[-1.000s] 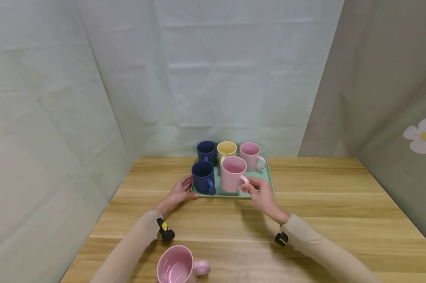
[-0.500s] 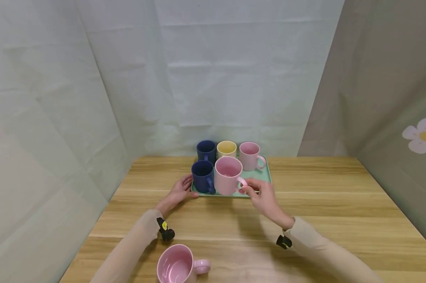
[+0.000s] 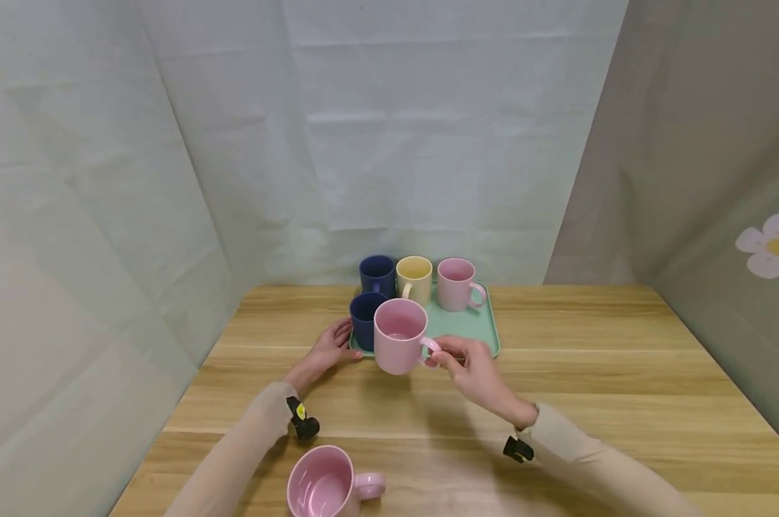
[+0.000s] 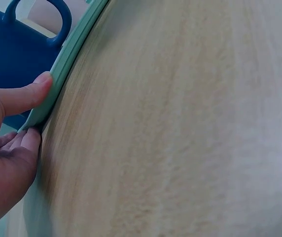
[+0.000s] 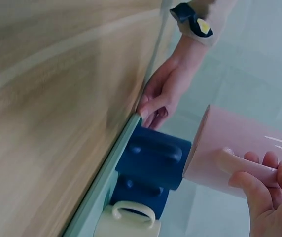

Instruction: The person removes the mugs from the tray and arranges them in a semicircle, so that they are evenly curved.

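My right hand (image 3: 479, 377) pinches the handle of a pink mug (image 3: 397, 345), held up in front of the tray's near edge. In the right wrist view the thumb and fingers wrap its handle (image 5: 249, 168). My left hand (image 3: 324, 352) grips the near left corner of the mint-green tray (image 3: 463, 332), thumb on the rim and fingers at its outer side in the left wrist view. On the tray stand a near dark blue mug (image 3: 363, 327), partly hidden by the held mug, another dark blue mug (image 3: 376, 271), a pale yellow mug (image 3: 418, 278) and a second pink mug (image 3: 454, 291).
Another pink mug (image 3: 327, 488) stands at the table's front, handle to the right, beside the left sleeve (image 3: 240, 452). The wooden table (image 3: 596, 373) ends at a pale cloth (image 3: 421, 143) behind the tray, with more cloth on both sides.
My right hand has drawn the pink mug leftward and toward me, from over the tray to in front of its near edge. The left hand stays at the tray corner.
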Available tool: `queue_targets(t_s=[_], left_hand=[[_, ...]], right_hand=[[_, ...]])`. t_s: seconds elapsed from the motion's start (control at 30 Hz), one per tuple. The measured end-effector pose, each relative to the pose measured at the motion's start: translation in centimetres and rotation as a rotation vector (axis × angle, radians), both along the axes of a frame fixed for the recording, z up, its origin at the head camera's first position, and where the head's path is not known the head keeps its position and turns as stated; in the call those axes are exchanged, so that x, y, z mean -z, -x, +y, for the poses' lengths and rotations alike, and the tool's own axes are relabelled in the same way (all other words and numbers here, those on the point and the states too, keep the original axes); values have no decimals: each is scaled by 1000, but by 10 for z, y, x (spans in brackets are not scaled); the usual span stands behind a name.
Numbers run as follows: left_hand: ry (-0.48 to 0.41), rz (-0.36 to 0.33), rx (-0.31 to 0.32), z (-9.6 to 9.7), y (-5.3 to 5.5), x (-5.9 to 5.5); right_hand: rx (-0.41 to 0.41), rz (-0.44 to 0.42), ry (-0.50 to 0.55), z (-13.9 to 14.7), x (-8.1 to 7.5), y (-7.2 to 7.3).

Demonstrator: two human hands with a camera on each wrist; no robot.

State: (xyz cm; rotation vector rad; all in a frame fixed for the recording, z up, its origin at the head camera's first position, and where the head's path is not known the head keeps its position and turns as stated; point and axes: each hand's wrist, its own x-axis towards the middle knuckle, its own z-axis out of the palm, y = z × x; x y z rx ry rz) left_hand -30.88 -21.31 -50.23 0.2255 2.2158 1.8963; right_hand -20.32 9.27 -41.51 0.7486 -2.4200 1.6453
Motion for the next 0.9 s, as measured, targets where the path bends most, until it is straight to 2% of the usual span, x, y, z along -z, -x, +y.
queue_targets(t_s=[0.33, 0.63, 0.77, 0.9], left_hand=[[19, 8, -10, 1, -1, -1], [-84, 2, 3, 0, 0, -1], [-107, 19, -1, 0, 0, 1], [-117, 20, -5, 0, -1, 2]], right_hand=[[-110, -7, -7, -11, 9, -7], [-193, -57, 2, -18, 19, -12], [-211, -89, -37, -21, 24, -13], [-239, -75, -70, -25, 29, -15]])
